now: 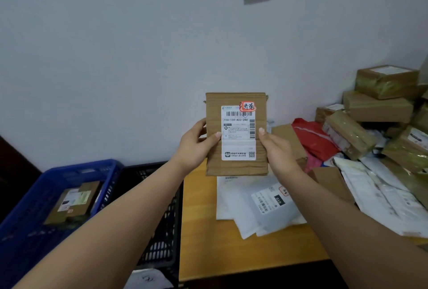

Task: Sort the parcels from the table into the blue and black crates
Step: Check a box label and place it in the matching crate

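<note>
At the centre of the frame both hands hold a flat cardboard parcel [236,134] upright above the tabletop [222,251], its long axis vertical and its white label facing the camera. The left hand [196,145] grips its left edge and the right hand [276,149] its right edge, thumbs on the front. At lower left stand the blue crate [32,214], with a brown parcel inside, and the black crate [162,242] beside it; more parcels [379,126] are piled at right.
</note>
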Available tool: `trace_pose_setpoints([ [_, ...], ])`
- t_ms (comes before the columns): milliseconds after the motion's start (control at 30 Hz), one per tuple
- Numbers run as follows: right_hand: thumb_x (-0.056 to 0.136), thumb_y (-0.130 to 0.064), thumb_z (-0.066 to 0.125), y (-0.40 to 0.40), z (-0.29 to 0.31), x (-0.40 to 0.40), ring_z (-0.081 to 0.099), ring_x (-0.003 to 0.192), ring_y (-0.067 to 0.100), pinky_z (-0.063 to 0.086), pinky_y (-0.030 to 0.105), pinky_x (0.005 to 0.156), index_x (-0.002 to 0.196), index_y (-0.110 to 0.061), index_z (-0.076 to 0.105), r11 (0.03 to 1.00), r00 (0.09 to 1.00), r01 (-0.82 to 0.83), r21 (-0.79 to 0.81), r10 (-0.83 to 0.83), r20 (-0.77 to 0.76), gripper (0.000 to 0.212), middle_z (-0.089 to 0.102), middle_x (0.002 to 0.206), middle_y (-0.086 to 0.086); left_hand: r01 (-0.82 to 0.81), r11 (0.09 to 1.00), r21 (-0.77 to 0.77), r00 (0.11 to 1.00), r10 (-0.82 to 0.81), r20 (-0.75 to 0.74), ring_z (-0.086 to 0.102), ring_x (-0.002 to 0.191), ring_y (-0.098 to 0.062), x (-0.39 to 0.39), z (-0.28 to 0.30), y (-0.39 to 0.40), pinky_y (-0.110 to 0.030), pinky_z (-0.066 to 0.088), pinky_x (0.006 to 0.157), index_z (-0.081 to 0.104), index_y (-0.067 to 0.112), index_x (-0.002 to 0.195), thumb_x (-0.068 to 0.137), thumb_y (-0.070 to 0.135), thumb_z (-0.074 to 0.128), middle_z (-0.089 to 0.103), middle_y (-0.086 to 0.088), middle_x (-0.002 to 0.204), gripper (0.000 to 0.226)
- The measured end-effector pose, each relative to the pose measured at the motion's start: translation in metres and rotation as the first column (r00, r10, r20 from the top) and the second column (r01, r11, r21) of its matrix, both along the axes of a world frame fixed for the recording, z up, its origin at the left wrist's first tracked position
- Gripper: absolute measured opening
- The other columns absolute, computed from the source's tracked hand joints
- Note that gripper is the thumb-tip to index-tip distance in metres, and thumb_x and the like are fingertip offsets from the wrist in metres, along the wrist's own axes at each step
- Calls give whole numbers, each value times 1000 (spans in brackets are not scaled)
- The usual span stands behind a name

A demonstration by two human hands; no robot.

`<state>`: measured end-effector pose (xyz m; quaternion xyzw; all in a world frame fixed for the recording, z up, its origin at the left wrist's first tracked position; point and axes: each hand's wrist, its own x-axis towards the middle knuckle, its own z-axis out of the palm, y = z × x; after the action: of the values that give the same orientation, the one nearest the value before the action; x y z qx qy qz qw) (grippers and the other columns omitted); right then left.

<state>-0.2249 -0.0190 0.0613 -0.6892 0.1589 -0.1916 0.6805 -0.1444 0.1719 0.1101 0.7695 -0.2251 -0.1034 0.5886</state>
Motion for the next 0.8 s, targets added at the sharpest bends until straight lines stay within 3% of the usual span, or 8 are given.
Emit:
trace_pose_setpoints([
  [167,96,-51,50,52,-1,31,71,93,16,54,32,78,92,-25,76,1000,1000,0,-21,0,-30,36,76,92,-8,-35,999,-10,999,36,10,63,109,-12,18,-8,60,-32,54,93,50,23,137,94,23,62,63,1,127,45],
  [300,95,-50,52,124,-7,63,70,98,23,50,45,97,95,-13,76,999,998,-30,-11,29,-51,45,75,98,4,-86,996,-28,996,85,-28,65,109,-16,38,-17,134,-42,52,96,52,22,135,96,21,59,65,1,124,40],
  [333,95,-52,52,147,-10,71,69,100,26,50,46,98,95,-10,75,1000,998,-21,-16,20,-57,48,75,99,8,-103,994,-38,994,101,-41,65,110,-17,43,-19,154,-45,51,97,53,22,135,97,20,58,66,1,123,38],
  [467,95,-57,46,248,-23,95,69,94,15,53,37,90,80,-26,74,1000,998,9,-15,-9,-68,44,75,89,-6,-165,986,-33,984,162,-66,63,110,-13,64,-27,241,-40,50,99,54,24,134,99,23,53,66,4,121,35],
  [567,95,-56,45,311,-36,107,70,89,19,56,34,79,80,-18,75,999,995,-6,-54,1,-100,51,75,84,-2,-196,981,-10,977,195,-84,64,106,-11,79,-36,305,-36,51,96,50,22,135,99,27,53,67,4,116,36],
  [633,96,-54,45,343,-41,113,70,89,20,56,38,83,83,-12,75,998,992,-41,-54,34,-121,53,75,87,3,-223,975,8,969,223,-102,64,105,-14,90,-45,340,-37,50,96,46,20,133,99,29,53,67,3,112,36],
  [700,96,-53,46,368,-45,120,71,87,13,56,38,86,82,-21,76,995,988,-82,-55,74,-138,46,76,88,-4,-254,967,0,958,251,-139,64,105,-17,99,-56,368,-39,50,94,47,18,126,99,29,52,67,-2,111,30],
  [800,95,-54,49,395,-50,134,70,92,15,55,43,90,87,-23,77,989,983,-111,-102,94,-160,43,76,89,-5,-290,955,-61,940,272,-206,65,91,-10,109,-73,399,-28,52,78,50,17,110,100,26,51,67,0,103,14],
])
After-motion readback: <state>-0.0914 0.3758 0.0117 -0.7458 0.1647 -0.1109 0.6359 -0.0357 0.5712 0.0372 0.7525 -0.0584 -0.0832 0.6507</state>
